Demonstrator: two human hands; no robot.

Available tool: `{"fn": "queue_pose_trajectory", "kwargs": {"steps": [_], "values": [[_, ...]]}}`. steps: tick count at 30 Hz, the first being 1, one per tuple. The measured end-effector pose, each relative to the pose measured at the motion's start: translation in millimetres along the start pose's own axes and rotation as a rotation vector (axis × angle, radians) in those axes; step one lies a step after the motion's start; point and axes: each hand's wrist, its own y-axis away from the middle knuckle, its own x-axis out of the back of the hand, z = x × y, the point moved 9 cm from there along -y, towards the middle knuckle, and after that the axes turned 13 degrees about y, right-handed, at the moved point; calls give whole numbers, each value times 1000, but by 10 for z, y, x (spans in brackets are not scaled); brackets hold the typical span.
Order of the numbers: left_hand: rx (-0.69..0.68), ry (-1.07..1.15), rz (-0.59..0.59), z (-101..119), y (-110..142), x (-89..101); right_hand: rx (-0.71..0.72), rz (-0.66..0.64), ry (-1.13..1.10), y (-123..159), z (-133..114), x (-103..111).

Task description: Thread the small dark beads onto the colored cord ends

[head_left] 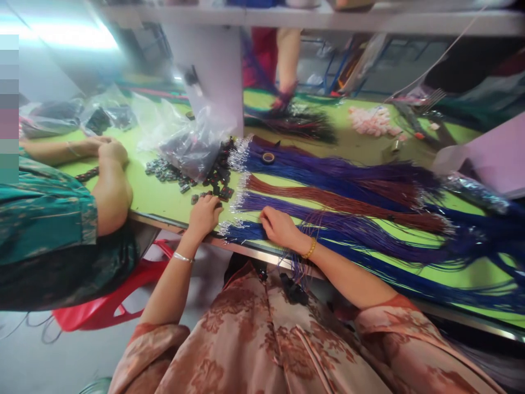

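My left hand (204,216) rests at the near edge of a pile of small black connectors (211,176), its fingers apart and touching the nearest pieces. My right hand (281,225) is closed, fingertips pressed together above the blue wires (250,232) and beside the purple wires (270,205); whatever it pinches is hidden. Silver metal tips (237,202) cap the wires' left ends. Brown wires (287,190) lie farther back. Near my lap, black connectors (294,289) hang from thin wires over the table edge.
A clear plastic bag (192,145) of dark parts sits behind the pile. A tape roll (268,158) lies on the wires. At left, a co-worker's hands (109,150) are over the green table (151,200). Across, another person's hand (285,96) holds wires. Pink pieces (371,120) lie behind.
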Motion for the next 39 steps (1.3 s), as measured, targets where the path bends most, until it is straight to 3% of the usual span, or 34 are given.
{"fn": "queue_pose_trajectory", "kwargs": {"steps": [4,7,10,14,17,21,25,30,39], "values": [[155,123,175,-179,90,251,-94,15,-256,-20,108,65],[210,403,342,-226,212,439,-103,34,-451,-69,59,101],[214,768,378,-91,305,461,-83,27,-575,-121,-56,122],[293,1253,303,231,434,257,-78,-6,-674,-128,-142,126],[430,1422,166,438,542,-11,-92,-11,-710,-93,-124,119],[485,1503,114,586,610,-208,-117,9,-672,-44,-75,129],[430,1583,99,693,575,-268,-111,27,-642,-17,-87,165],[475,1642,-20,778,576,-371,-79,42,-649,8,-129,214],[547,1828,-44,795,603,-502,-97,46,-609,57,-114,194]]}}
